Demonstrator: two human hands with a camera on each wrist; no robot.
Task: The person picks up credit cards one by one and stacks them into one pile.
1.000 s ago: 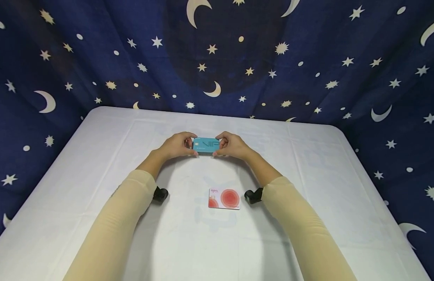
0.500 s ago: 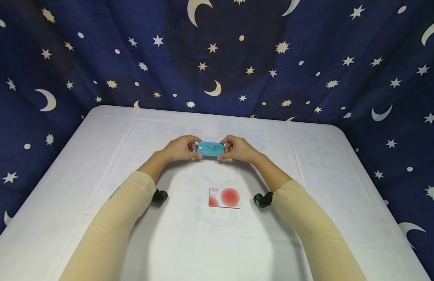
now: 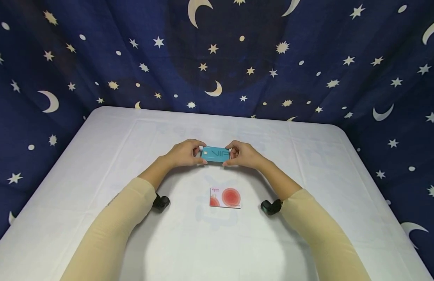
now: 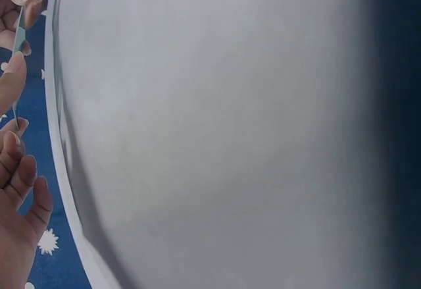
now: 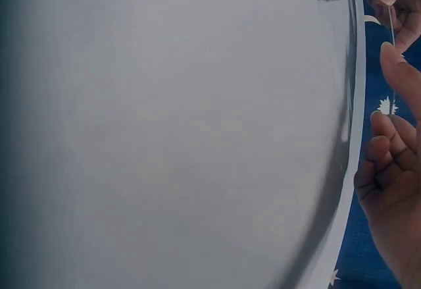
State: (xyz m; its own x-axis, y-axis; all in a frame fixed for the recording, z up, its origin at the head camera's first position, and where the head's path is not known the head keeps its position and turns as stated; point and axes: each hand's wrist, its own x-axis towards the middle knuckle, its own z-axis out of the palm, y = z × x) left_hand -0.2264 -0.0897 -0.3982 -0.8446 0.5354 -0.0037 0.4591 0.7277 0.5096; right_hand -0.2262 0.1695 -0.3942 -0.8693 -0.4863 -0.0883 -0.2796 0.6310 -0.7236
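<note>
A teal card (image 3: pixel 215 154) with a small chip and the letters VIP is held up between both hands above the white table. My left hand (image 3: pixel 186 153) pinches its left end between thumb and fingers, and my right hand (image 3: pixel 246 155) pinches its right end the same way. In the left wrist view the card (image 4: pixel 19 37) appears almost edge-on; the right wrist view shows it as a thin line (image 5: pixel 392 26). Nearer to me, a white card with red circles (image 3: pixel 225 197) lies flat on the table.
The table (image 3: pixel 189 242) has a white cloth with rounded far corners. Behind it and at the sides hangs a dark blue curtain (image 3: pixel 139 23) with moons and stars. Black wrist cameras (image 3: pixel 161 203) sit under both forearms.
Both hands have brought the teal card a little toward me and to the right, still gripping its two ends. The white and red card stays in place.
</note>
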